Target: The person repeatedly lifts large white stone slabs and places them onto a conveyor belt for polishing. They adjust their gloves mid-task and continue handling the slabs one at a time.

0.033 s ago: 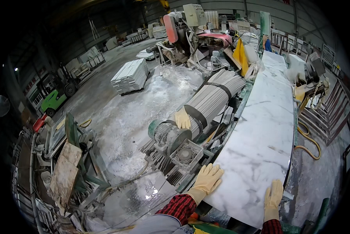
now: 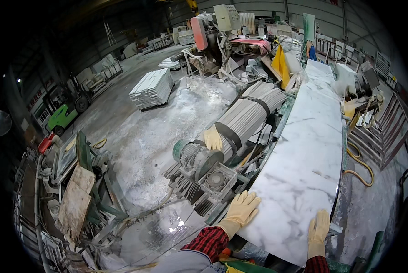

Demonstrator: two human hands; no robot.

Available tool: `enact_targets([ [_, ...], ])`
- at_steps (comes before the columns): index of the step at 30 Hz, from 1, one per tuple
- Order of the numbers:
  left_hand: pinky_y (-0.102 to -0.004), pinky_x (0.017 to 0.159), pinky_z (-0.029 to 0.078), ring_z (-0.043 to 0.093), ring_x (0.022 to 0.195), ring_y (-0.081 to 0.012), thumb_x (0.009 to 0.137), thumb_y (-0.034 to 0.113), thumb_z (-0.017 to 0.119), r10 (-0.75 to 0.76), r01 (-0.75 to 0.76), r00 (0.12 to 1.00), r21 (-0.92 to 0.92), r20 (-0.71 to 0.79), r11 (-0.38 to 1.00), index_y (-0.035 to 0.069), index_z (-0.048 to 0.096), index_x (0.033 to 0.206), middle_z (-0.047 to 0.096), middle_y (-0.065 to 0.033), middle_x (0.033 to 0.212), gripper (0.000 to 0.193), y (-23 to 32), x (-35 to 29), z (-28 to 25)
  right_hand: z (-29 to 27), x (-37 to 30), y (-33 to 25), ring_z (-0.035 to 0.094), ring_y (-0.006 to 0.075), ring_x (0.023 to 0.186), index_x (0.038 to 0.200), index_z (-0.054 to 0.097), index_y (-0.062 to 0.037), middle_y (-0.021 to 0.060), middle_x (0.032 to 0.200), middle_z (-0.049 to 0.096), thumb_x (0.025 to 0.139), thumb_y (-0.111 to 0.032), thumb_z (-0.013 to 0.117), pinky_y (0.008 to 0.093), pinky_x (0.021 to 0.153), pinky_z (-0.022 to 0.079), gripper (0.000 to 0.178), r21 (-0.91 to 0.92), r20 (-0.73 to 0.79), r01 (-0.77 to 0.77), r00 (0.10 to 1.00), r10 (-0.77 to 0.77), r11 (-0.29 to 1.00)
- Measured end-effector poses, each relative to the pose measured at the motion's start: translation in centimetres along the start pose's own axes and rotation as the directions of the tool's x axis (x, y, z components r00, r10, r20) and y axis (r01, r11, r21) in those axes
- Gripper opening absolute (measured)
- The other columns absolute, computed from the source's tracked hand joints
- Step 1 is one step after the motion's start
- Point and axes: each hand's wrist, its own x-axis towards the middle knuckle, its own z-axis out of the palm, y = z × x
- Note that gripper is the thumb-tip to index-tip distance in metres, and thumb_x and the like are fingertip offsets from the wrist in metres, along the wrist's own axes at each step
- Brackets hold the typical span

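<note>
A long white marble slab with grey veins (image 2: 299, 150) stretches away from me on a machine bed. My left hand (image 2: 241, 210), in a cream rubber glove, lies over the slab's left edge near its close end, fingers stretched out. On the opposite edge rests my right hand (image 2: 319, 230), gloved alike, with its fingers straight and lying flat. Neither hand is wrapped round anything. Left of the slab, a spare cream glove (image 2: 212, 138) is draped beside a dusty motor (image 2: 199, 159). Behind the motor lies a strapped bundle of thin grey strips (image 2: 251, 109).
A yellow hose (image 2: 362, 168) curls along the slab's right side. Stacked white slabs (image 2: 152, 88) sit on the dusty floor at left, with a green forklift (image 2: 64, 117) farther off. Metal racks (image 2: 381, 136) stand right. A red-covered machine (image 2: 208, 36) stands at the back.
</note>
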Motion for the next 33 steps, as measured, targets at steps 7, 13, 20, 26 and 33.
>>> enact_targets([
  [7, -0.0538, 0.113, 0.044, 0.055, 0.136, -0.0453, 0.100, 0.033, 0.071, 0.007, -0.007, 1.000, -0.007, -0.021, 1.000, 0.015, 0.063, 0.144, 0.060, -0.0155, 0.152, 0.049, -0.4, -0.8, 0.7, -0.2, -1.0, -0.1, 0.051, 0.0490, 0.146, 0.145, 0.064, 0.0017, 0.0312, 0.154, 0.058, 0.096, -0.013, 0.070, 0.0576, 0.126, 0.036, 0.051, 0.007, -0.010, 0.009, 1.000, -0.009, 1.000],
  [13, -0.0539, 0.113, 0.044, 0.054, 0.137, -0.0448, 0.100, 0.033, 0.070, 0.016, -0.016, 1.000, -0.028, 0.000, 0.999, 0.015, 0.063, 0.144, 0.060, -0.0153, 0.152, 0.048, -0.4, -1.0, 0.6, -1.2, -5.6, -1.4, 0.052, 0.0522, 0.142, 0.143, 0.064, 0.0039, 0.0321, 0.151, 0.058, 0.095, -0.011, 0.069, 0.0590, 0.124, 0.037, 0.051, 0.009, -0.037, 0.005, 0.999, -0.005, 1.000],
  [20, -0.0545, 0.112, 0.044, 0.054, 0.139, -0.0447, 0.101, 0.033, 0.070, 0.001, -0.001, 1.000, -0.026, -0.002, 1.000, 0.016, 0.063, 0.145, 0.059, -0.0149, 0.154, 0.048, -0.1, -1.6, -0.2, -5.0, -13.2, -5.2, 0.050, 0.0577, 0.142, 0.143, 0.062, 0.0100, 0.0387, 0.151, 0.055, 0.094, -0.008, 0.066, 0.0639, 0.123, 0.035, 0.053, 0.146, -0.122, 0.126, 0.987, -0.108, 0.981],
  [26, -0.0553, 0.113, 0.044, 0.055, 0.139, -0.0446, 0.102, 0.034, 0.069, 0.004, -0.004, 1.000, -0.014, 0.000, 1.000, 0.016, 0.063, 0.146, 0.059, -0.0144, 0.155, 0.048, 0.0, -1.9, -0.1, -8.6, -17.8, -7.8, 0.053, 0.0579, 0.141, 0.144, 0.061, 0.0121, 0.0399, 0.150, 0.056, 0.097, -0.007, 0.068, 0.0634, 0.122, 0.039, 0.051, 0.113, 0.038, 0.058, 0.997, -0.062, 0.992],
  [33, -0.0551, 0.114, 0.043, 0.055, 0.138, -0.0432, 0.102, 0.034, 0.068, -0.009, 0.009, 1.000, -0.001, -0.001, 1.000, 0.017, 0.063, 0.146, 0.060, -0.0143, 0.154, 0.047, -0.1, -2.5, -0.1, -12.0, -19.0, -10.2, 0.057, 0.0563, 0.139, 0.141, 0.064, 0.0103, 0.0350, 0.146, 0.063, 0.104, -0.008, 0.068, 0.0621, 0.120, 0.043, 0.042, 0.157, -0.056, 0.210, 0.977, -0.204, 0.965],
])
